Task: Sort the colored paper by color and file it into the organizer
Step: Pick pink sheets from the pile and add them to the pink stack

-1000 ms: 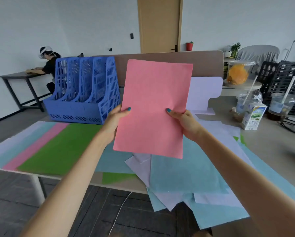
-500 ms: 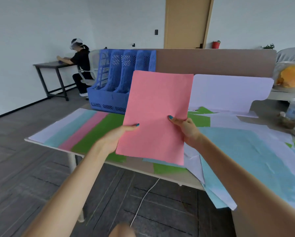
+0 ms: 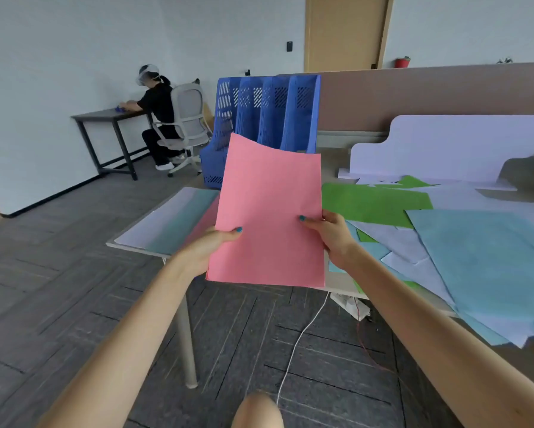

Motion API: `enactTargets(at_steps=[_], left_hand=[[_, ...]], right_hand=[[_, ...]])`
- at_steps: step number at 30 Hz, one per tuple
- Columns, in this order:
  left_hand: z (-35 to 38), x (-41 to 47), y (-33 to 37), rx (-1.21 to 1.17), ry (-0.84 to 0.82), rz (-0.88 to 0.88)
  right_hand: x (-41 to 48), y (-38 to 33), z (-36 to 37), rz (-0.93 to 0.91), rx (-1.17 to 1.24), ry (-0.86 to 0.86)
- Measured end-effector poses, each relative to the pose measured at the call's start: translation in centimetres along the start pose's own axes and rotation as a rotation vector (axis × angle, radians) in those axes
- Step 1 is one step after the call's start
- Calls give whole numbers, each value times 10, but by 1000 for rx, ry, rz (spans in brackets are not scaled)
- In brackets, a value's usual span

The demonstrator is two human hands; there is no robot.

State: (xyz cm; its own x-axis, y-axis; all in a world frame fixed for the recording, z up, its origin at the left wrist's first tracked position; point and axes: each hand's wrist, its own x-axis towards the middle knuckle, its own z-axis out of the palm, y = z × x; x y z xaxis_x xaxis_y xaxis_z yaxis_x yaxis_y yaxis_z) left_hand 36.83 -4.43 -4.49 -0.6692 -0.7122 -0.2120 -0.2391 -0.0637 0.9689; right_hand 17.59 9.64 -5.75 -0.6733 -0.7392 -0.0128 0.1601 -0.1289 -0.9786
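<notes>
A person (image 3: 157, 103) sat in a grey chair (image 3: 186, 118) at a dark desk (image 3: 105, 114). 1 white cable (image 3: 299, 338) lay across the floor; a wooden door (image 3: 346, 32) stood shut.

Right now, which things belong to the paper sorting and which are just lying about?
Part of the job: pink paper, held by left hand and right hand; blue organizer; green sheets; light blue sheets; laid-out piles.
Just about: office chair; power strip; red pot; white board.

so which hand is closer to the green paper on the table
Right. The right hand pinches the right edge of the pink sheet, just below the green paper; the left hand holds the opposite edge, across the sheet from it.
</notes>
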Motion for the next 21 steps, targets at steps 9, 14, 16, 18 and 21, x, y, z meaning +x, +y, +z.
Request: enactTargets(at_steps=[9, 14, 16, 18, 21], left_hand=[[-103, 25, -28, 77, 243, 4], [-141, 20, -25, 95, 256, 6], [-153, 21, -28, 93, 244, -2], [-166, 26, -34, 102, 232, -5], [-181, 26, -42, 100, 232, -11]], right_hand=[[-18, 24, 76, -50, -150, -51], [-22, 31, 115, -158, -424, -114], [-20, 38, 126, -231, -572, -74], [-17, 46, 133, -330, -772, -11], [-21, 56, 135, -373, -1104, 65]])
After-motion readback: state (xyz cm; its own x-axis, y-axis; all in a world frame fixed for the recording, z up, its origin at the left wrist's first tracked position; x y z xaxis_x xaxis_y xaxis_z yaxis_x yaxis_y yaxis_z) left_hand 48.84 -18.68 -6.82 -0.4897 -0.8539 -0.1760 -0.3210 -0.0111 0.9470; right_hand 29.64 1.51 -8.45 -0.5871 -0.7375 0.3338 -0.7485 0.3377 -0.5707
